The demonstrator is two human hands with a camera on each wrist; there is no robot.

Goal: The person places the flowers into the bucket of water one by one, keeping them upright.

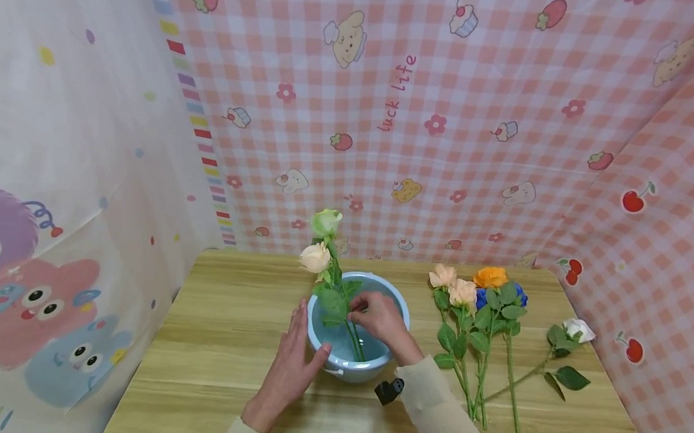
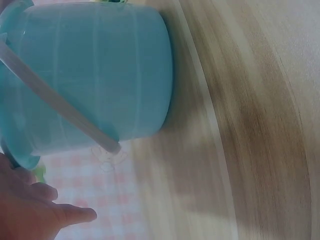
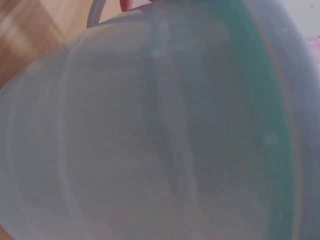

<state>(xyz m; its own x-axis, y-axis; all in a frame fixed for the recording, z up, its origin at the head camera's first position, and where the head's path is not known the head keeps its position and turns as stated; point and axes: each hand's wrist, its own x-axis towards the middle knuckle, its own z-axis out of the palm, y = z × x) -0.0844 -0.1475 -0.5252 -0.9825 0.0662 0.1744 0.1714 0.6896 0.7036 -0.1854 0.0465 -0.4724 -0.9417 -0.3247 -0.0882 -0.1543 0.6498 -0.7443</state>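
Observation:
A light blue bucket [image 1: 400, 302] stands on the wooden table. Inside it lean a pale green rose [image 1: 326, 222] and a cream rose [image 1: 315, 258], their stems slanting to the bottom and their blooms past the far left rim. With curled fingers and thumb, my right hand [image 1: 378, 317] pinches at the leafy stems over the bucket's opening. My left hand [image 1: 293, 361] lies along the left of the rim, fingers straight and thumb near the front edge. The left wrist view shows the bucket's side and its white handle [image 2: 60, 102] hanging down; bucket wall fills the right wrist view.
Right of the bucket lie peach roses [image 1: 463, 292], an orange rose [image 1: 490, 277] and a blue rose [image 1: 520, 295], stems toward me. Farther right is a white rose [image 1: 578, 330]. A pink checked cloth [image 1: 432, 162] hangs behind the table [image 1: 217, 334].

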